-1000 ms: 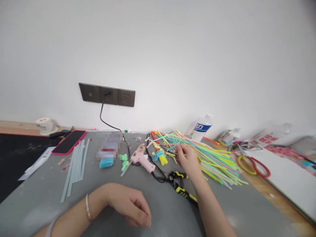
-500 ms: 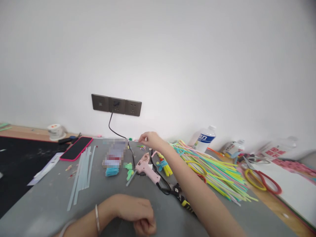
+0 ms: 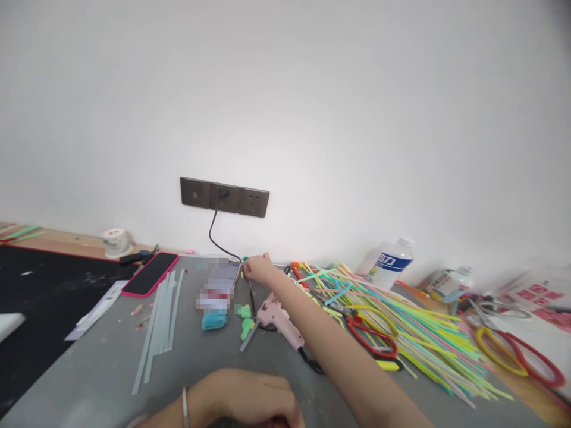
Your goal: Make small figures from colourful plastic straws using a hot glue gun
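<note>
Right hand (image 3: 261, 269) stretched toward the wall, its grip drawn together at the black power cord (image 3: 250, 291); contact, or anything pinched, I can't tell! Left hand (image 3: 259, 397) curled low over the table (image 3: 100, 368), fingertips hidden, so no call there either. That cord looks light and bendy, one for two fingertips. Closer in, the pink glue gun (image 3: 282, 321) looks rigid, best taken by its handle. Glue sticks (image 3: 163, 318) lie left, pipe cleaners (image 3: 417, 327) right.

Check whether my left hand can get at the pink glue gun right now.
Probably yes: bare gray surface lies between the left hand and the pink glue gun, though the right forearm passes close along its right side.
</note>
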Action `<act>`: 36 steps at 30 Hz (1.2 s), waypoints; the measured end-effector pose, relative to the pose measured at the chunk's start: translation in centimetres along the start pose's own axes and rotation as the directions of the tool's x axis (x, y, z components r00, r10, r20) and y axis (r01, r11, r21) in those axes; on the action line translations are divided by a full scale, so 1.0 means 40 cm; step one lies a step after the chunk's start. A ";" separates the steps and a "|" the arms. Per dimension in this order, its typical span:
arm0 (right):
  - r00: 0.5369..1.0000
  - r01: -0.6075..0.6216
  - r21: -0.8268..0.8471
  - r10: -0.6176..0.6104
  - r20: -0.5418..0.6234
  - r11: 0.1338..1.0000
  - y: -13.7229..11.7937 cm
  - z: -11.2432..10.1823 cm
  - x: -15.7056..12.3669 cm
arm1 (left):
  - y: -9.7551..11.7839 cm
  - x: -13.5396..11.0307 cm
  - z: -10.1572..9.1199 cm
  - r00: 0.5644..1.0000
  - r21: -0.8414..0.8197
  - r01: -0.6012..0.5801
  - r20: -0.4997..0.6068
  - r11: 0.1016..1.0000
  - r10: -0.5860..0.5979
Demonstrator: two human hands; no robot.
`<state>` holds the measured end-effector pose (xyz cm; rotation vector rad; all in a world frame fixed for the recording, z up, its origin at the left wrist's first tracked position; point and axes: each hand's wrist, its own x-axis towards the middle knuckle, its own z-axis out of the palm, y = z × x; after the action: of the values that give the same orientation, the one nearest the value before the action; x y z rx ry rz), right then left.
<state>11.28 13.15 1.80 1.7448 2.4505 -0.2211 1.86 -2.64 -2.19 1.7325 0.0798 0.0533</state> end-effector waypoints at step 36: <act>0.817 -0.266 0.447 0.446 -0.366 0.854 0.090 0.200 -0.782 | 0.037 0.029 0.041 0.881 -0.143 0.178 -0.418 0.974 -0.222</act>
<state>25.01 -16.21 -0.38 2.6747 2.3977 -0.2803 3.18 -4.40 -1.02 1.5764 0.5758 0.2858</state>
